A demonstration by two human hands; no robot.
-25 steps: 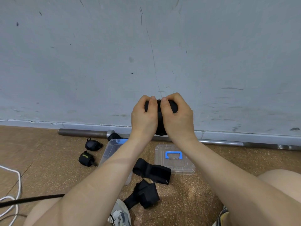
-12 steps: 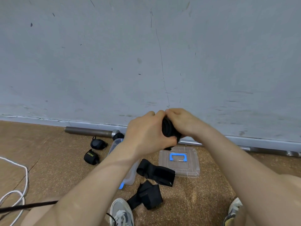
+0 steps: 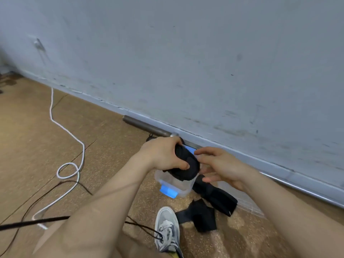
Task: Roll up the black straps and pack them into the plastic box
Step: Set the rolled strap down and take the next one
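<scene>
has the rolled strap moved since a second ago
Yes. The rolled strap, in the left hand, has come down from in front of the wall to just above the plastic box.

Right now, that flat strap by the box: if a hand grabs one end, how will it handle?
Likely floppy: the strap lies flat and bent on the floor, so a lifted end should drape. Probably light, being thin fabric. Unlikely to roll or slide, unlike the roll gripped in the left hand over the box; loose, it may unwind.

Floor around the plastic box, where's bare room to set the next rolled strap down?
Bare floor lies left of the plastic box, between it and the white cable. Right of the box is crowded: loose straps and the clear lid.
</scene>
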